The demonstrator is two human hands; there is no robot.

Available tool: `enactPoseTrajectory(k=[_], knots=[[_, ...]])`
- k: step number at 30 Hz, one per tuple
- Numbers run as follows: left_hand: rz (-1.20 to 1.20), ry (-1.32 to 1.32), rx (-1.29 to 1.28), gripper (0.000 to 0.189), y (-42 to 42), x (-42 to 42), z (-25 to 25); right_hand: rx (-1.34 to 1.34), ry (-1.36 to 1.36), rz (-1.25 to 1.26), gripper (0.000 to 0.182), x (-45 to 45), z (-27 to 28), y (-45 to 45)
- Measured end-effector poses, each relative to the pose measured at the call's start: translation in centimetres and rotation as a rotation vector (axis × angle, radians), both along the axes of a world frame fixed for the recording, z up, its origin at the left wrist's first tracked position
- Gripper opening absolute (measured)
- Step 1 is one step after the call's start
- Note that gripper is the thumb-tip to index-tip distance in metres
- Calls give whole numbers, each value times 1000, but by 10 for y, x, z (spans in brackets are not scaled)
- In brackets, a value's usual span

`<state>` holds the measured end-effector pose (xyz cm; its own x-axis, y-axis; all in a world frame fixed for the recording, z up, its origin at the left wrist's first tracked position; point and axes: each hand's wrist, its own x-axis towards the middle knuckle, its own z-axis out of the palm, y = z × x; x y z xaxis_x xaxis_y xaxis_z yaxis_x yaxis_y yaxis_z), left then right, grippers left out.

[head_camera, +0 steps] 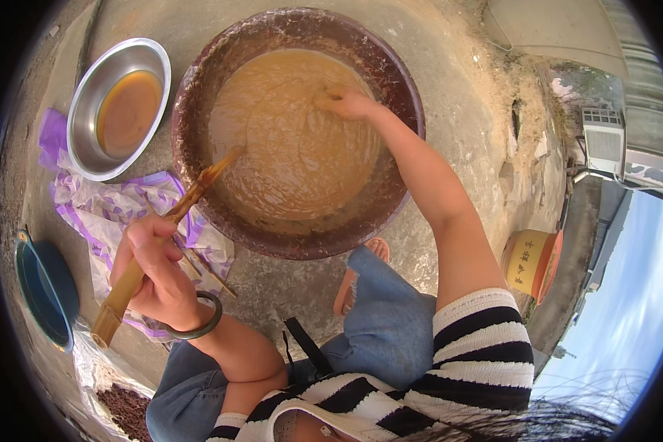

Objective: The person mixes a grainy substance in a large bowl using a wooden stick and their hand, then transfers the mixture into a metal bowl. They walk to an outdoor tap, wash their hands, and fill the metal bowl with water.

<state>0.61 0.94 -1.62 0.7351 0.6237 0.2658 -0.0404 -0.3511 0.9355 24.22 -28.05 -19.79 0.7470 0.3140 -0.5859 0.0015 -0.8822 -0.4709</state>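
My left hand point(157, 271), with a dark bangle at its wrist, is closed around a bamboo stick point(110, 317). The stick's darker, wet, split end points over a large dark red-brown basin point(323, 248) and meets the surface of the cloudy tan liquid point(304, 166) near its left side. My right hand point(351, 104) reaches over the basin's right rim, its fingertips dipped in the liquid at the upper right. Thumb and fingers curl, but the liquid hides their tips and whatever they may touch. Swirl lines mark the liquid's surface, and residue coats the basin's inner wall.
Left of the basin, a steel bowl point(77, 121) holds amber liquid. Near it lie a purple-and-white plastic sheet point(96, 212) with thin sticks, a blue tub point(61, 282), and dark granules point(124, 409) on pale sheeting. A yellow-and-orange pot point(525, 262) stands at right.
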Motion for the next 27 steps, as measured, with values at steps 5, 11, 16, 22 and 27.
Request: enactPoseTrajectory(k=[5,11,16,22,27], knots=[[9,-16,25,37,-3,-1,3,-126,332,86,93,-46,-3,45],[50,20,30,37,-4,-4,7,325,606,-216,84,-71,45,68],[-9,-29,9,37,-4,-5,4,395,582,-273,78,-67,63,57],[-111,11,-59,31,2,-7,-5,675,587,-531,71,-70,76,60],[-341,203,17,23,-3,2,-12,504,259,-505,59,-61,58,57]])
